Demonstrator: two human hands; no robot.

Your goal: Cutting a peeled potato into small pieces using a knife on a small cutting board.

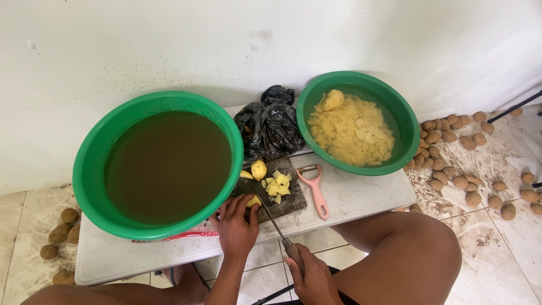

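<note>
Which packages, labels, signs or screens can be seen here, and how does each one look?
Black plastic bag: crumpled and glossy, on the white table against the wall, between the two green basins.
No labels, signs or screens are in view.
</note>
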